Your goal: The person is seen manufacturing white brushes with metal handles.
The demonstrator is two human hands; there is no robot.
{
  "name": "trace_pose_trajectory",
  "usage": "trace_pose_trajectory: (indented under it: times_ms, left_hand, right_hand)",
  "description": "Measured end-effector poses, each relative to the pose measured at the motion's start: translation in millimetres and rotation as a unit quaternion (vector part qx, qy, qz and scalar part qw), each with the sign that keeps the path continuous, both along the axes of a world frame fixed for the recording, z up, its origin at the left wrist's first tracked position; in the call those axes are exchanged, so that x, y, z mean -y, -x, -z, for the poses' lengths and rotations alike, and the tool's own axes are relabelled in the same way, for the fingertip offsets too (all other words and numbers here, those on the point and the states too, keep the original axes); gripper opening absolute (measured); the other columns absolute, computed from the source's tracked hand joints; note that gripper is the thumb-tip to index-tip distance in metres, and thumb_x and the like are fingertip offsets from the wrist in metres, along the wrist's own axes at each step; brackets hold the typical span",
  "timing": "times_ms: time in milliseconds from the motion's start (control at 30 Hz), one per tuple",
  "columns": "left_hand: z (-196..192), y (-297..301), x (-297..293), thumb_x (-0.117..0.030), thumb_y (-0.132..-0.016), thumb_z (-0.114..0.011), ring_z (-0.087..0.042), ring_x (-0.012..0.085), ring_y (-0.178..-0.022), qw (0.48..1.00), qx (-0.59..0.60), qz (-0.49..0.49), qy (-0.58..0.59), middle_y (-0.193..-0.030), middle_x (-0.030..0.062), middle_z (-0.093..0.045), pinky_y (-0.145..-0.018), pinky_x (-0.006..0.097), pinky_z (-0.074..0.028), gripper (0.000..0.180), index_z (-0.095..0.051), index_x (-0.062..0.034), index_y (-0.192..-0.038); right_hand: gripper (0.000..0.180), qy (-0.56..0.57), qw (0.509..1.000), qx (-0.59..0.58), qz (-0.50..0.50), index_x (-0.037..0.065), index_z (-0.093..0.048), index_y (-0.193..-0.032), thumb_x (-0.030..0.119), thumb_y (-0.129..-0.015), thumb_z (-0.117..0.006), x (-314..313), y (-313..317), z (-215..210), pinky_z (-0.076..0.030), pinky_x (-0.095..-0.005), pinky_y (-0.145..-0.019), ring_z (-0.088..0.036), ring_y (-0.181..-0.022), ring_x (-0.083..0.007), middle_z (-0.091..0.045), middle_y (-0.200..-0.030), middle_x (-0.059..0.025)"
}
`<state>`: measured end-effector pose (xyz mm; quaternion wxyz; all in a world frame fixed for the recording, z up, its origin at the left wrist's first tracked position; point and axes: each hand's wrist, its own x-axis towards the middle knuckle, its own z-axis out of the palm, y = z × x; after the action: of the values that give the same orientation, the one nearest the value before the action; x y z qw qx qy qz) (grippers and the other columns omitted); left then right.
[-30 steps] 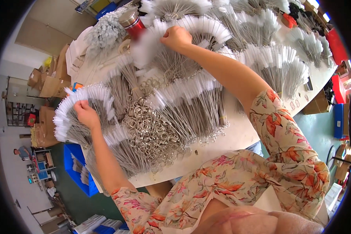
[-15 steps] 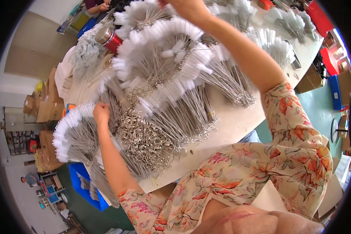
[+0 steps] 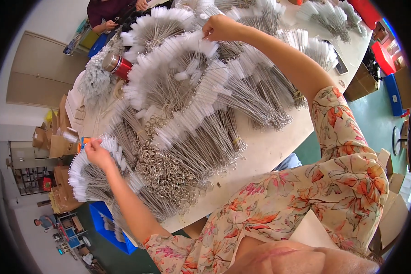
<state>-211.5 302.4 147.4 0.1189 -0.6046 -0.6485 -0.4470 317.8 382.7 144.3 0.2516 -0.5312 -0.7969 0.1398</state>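
Across the white counter [image 3: 278, 146] lie fanned bundles of wire-handled brushes [image 3: 192, 91] with white bristles, and a heap of metal rings [image 3: 164, 171] sits near your edge. Your right hand [image 3: 221, 27] reaches far out, fingers pinched on a brush tip at the top bundle. Your left hand [image 3: 96, 153] rests on the left-hand fan [image 3: 84, 178], fingers nipping its bristles. A red tin [image 3: 116, 66] stands beyond.

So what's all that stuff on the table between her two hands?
Head view: fanned bundles of white-tipped wire brushes and a pile of metal rings lie between left hand and right hand.
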Motion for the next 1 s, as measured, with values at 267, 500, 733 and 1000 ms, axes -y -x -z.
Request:
trace_pose_trajectory:
  times_ms: [267,500,733,1000]
  left_hand:
    - [-28.9,-89.3,103.3,-0.018,-0.089,-0.057,-0.030,0.0005,-0.044,0.820,0.510,0.123,0.227,-0.069,-0.0015,-0.049,-0.037,0.016,-0.022,0.012,-0.050,-0.0085,-0.088]
    - [-10.3,-127.4,184.8,-0.012,-0.090,-0.054,-0.029,0.0001,-0.044,0.760,0.544,0.168,0.314,-0.068,-0.0006,-0.048,-0.036,0.015,-0.022,0.007,-0.050,-0.0061,-0.091]
    - [18.4,-119.3,225.4,-0.013,-0.092,-0.051,-0.032,0.0022,-0.046,0.737,0.574,0.145,0.326,-0.070,0.0010,-0.049,-0.036,0.016,-0.024,0.015,-0.052,-0.0035,-0.103]
    - [30.7,-131.7,254.0,-0.018,-0.095,-0.046,-0.032,0.0022,-0.046,0.780,0.569,0.077,0.249,-0.065,-0.0010,-0.044,-0.037,0.017,-0.023,0.023,-0.055,0.0008,-0.105]
  right_hand:
    - [0.028,0.094,0.931,-0.347,0.057,0.008,-0.069,-0.080,0.035,-0.074,-0.070,-6.7,-27.6,-17.8,-0.044,-0.0298,-0.053,-0.053,-0.056,-0.0155,-0.058,-0.062,-0.0026]
    - [0.013,0.232,0.754,-0.613,-0.046,0.009,-0.060,-0.074,0.016,-0.080,-0.070,11.0,-31.0,-29.7,-0.034,-0.0220,-0.051,-0.029,-0.047,-0.0047,-0.034,-0.052,0.0087]
    - [0.011,0.217,0.704,-0.676,-0.021,0.008,-0.062,-0.079,0.017,-0.080,-0.068,-10.7,-57.9,-8.6,-0.042,-0.0263,-0.053,-0.038,-0.048,-0.0084,-0.039,-0.053,0.0035]
    - [0.013,0.126,0.767,-0.603,0.181,0.009,-0.060,-0.085,0.022,-0.082,-0.057,-105.3,-160.5,25.5,-0.045,-0.0350,-0.045,-0.057,-0.056,-0.0193,-0.054,-0.063,-0.0084]
